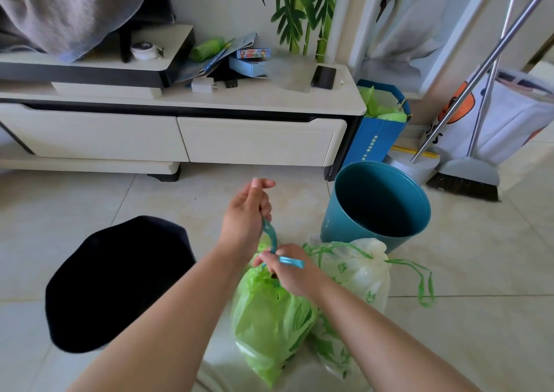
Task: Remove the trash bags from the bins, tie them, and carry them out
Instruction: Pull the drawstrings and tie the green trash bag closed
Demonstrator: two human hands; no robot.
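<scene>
- Green plastic is what the hands are working on: the green bag [269, 316] is sitting on the floor [75, 205], just in front of the blue bin [376, 202] and a little to the side of it.
- The left hand [245, 214] is pinching shut on the teal drawstring [269, 235] and pulling it up, away from the bag.
- The right hand [287, 271] is squeezing shut on the bag's neck, and the other end of the drawstring is poking out past its fingers toward the blue bin.
- The white bag [359, 271] is lying between the green bag and the blue bin, touching the green one. Its green string loops [419, 277] are lying loose on the floor. I cannot tell if it is knotted.
- The blue bin is standing open with no bag in it. A dark round thing [120, 283] is sitting on the far side of the green bag from the blue bin. It may be another bin, but I cannot tell.
- What could go wrong, I think:
- The string looks thin. Pulling too hard could be snapping it or ripping the thin plastic at the neck.
- If the right hand is letting go too soon, the neck could be opening again and trash could be spilling out.
- A loose knot could be slipping when the bag is being carried.
- The white bag's loops are lying close by, so a foot could be catching them.
- The broom [466, 181] is leaning just behind the blue bin and could be tipping over if the bin is getting bumped.
</scene>
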